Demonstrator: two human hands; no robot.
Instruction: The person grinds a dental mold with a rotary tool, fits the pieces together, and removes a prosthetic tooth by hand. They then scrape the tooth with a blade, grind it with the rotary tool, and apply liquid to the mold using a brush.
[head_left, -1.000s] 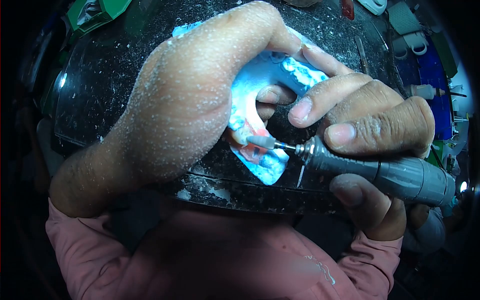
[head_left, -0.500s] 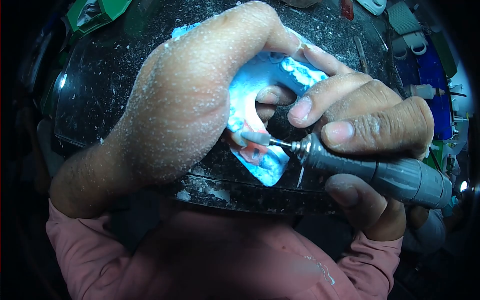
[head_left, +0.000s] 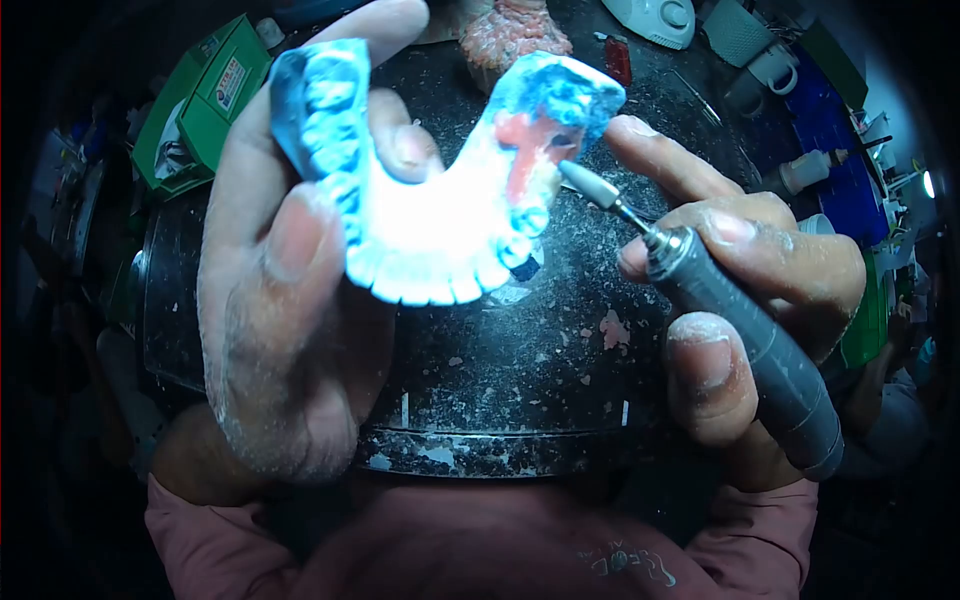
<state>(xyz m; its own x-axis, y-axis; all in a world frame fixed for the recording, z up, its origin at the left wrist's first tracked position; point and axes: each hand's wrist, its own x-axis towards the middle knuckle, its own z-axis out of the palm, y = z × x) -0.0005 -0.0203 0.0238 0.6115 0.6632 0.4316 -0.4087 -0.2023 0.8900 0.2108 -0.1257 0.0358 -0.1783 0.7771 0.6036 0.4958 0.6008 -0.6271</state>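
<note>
My left hand (head_left: 300, 270), dusted with white powder, grips a blue-white dental cast (head_left: 420, 230) by its left arm. The cast is horseshoe-shaped, with its row of teeth toward me and its middle washed out by bright light. A pink patch (head_left: 530, 145) lies on its right arm. My right hand (head_left: 740, 270) is closed around a grey rotary handpiece (head_left: 745, 345), held like a pen. Its pale tapered bur (head_left: 590, 184) sits at the edge of the pink patch; whether it touches cannot be made out. My right index fingertip is close to the cast's right end.
Below lies a dark work surface (head_left: 480, 380) speckled with white dust and pink flecks. At the back are a lumpy pinkish mass (head_left: 515, 40), a red object (head_left: 618, 60) and a white device (head_left: 655, 18). A green box (head_left: 205, 110) stands left; a white mug (head_left: 770, 75) stands right.
The left hand has turned the cast, so its tooth row now faces me and the pink patch is at upper right. The handpiece has moved up and tilted more steeply.
</note>
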